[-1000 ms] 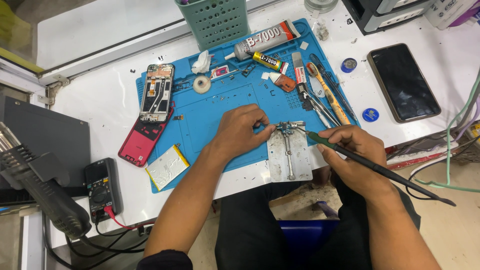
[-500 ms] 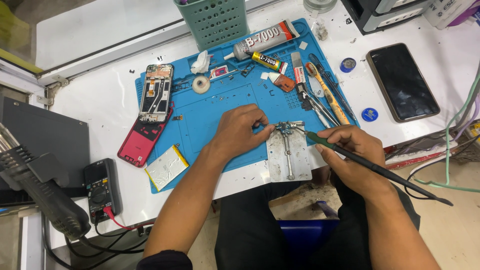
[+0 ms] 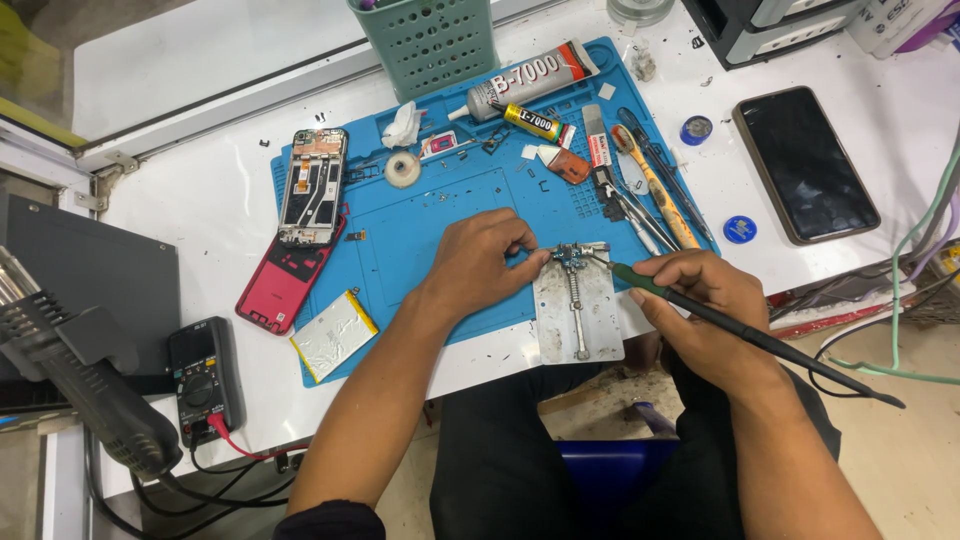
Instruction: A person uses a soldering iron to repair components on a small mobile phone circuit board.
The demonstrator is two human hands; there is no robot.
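At the near edge of the white bench, between the person's forearms, a metal board-holder plate (image 3: 578,312) lies half on the blue silicone repair mat (image 3: 440,240), with a small circuit board (image 3: 572,258) clamped at its far end. The right hand (image 3: 706,310) is closed in a pen grip around a black soldering iron (image 3: 740,330) with a green collar, its tip reaching the little board from the right. The left hand (image 3: 478,262) rests on the mat just left of the plate, fingers curled and pinched together at the board's left edge; whether they hold a fine tool there is too small to tell. Left of that forearm a silver-wrapped phone battery (image 3: 333,335) lies at the mat's near-left corner, and further left a black multimeter (image 3: 205,375) sits beside a dark hot-air handle (image 3: 90,385). Beyond the battery, a red phone back cover (image 3: 283,285) lies partly under an opened phone frame (image 3: 313,185). Farther back on the mat are a roll of tape (image 3: 403,170), a large glue tube (image 3: 530,78), a smaller yellow tube (image 3: 532,122), and a row of tweezers and an orange-handled brush (image 3: 655,185). Off the mat to the right rests a dark smartphone (image 3: 805,162), screen up, and a green plastic basket (image 3: 432,42) stands at the far edge.
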